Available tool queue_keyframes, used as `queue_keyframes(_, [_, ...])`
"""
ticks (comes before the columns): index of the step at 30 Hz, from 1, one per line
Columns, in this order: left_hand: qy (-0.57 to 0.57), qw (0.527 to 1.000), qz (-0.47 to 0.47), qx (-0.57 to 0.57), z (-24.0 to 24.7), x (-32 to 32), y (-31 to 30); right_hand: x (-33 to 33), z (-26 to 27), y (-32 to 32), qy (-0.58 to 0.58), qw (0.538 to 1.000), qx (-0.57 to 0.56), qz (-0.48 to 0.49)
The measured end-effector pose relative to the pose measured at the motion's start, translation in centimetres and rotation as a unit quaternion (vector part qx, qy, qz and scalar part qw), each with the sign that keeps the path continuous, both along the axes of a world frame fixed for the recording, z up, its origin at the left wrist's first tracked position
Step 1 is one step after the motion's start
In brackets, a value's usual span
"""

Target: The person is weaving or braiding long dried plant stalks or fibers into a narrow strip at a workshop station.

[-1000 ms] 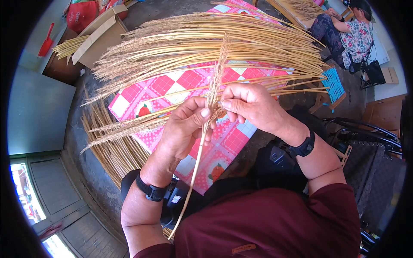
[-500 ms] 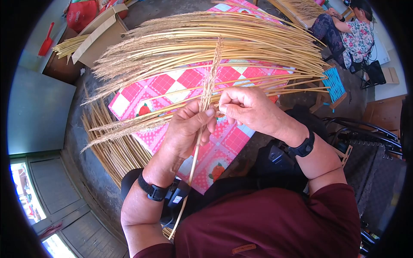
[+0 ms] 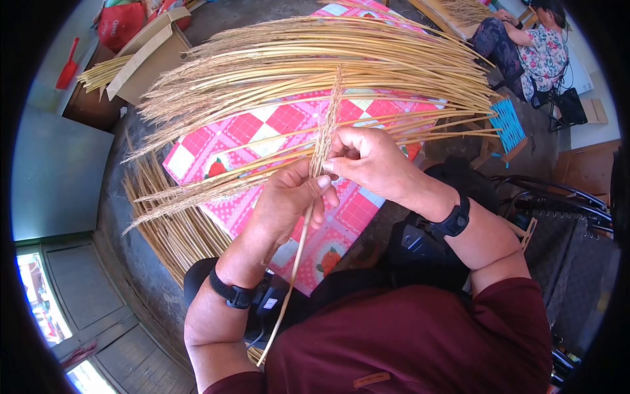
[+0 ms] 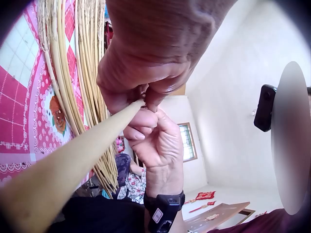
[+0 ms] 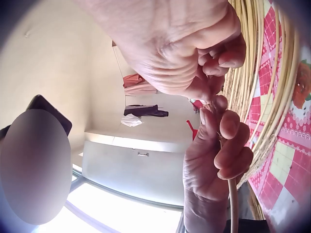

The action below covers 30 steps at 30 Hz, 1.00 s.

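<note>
A single tan stalk [image 3: 298,259] slants up from the lap to a feathery seed head [image 3: 333,105]. My left hand [image 3: 285,197] pinches it between thumb and fingers just below the head. My right hand [image 3: 375,164] is at the head's base, its thumb and bent index finger pinching strands there. In the left wrist view the stalk [image 4: 73,162] runs from the near corner up to the left hand [image 4: 155,53], with the right hand [image 4: 158,145] behind. The right wrist view has the right hand [image 5: 180,48] above the left hand [image 5: 214,145], their fingertips almost touching; the exact contact is hidden.
Long stalks [image 3: 367,59] lie across a pink checked cloth [image 3: 252,128]. More stalks [image 3: 177,223] stand on the floor at left. A cardboard box [image 3: 147,62] is at upper left, a blue woven stool [image 3: 508,126] at right. Another person [image 3: 541,59] sits at upper right.
My right hand has shifted slightly left, closer against the stalk. The seed head moved left, then a little right again, and its tip is lower. My left hand keeps its hold.
</note>
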<state>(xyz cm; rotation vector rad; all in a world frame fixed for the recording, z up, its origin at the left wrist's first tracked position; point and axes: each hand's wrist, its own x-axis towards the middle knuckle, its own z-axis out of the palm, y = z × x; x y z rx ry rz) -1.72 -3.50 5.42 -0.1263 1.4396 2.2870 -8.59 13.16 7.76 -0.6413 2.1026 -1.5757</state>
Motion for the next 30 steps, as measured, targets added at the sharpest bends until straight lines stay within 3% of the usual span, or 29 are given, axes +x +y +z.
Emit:
queue_keyframes(2, [-0.001,1.0,0.008,0.002,0.1,0.1,0.0,-0.1,-0.3,-0.1,0.004,1.0,0.008,-0.001])
queue_keyframes(5, [0.001,0.999,0.033,0.012,0.4,0.1,0.2,0.0,0.4,-0.1,-0.098,0.994,-0.042,0.013])
queue_keyframes(19, [0.002,0.994,0.109,0.025,0.6,0.3,0.1,-0.1,-0.1,-0.1,-0.06,0.997,-0.041,0.013])
queue_keyframes(30, [-0.023,0.993,0.116,0.022,1.2,0.3,0.3,0.0,0.9,0.3,-0.048,0.997,-0.065,0.017])
